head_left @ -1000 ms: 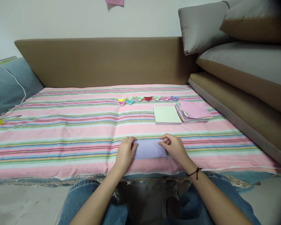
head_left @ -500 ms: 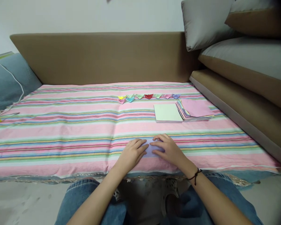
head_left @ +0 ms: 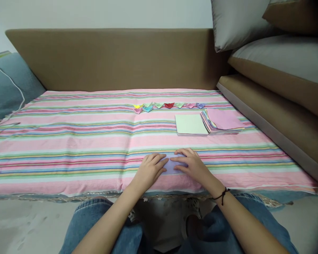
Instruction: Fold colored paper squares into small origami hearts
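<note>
Both flat | left hand [head_left: 148, 170], right hand [head_left: 192, 165] | pressing lilac paper [head_left: 172, 165]

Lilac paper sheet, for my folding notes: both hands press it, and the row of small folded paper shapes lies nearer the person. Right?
No: the head view shows the row of small folded paper shapes beyond the lilac paper sheet, farther off. The rest holds.

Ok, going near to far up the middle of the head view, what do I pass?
left hand and right hand on the lilac paper → white paper stack → row of small folded paper shapes → brown backrest
</note>
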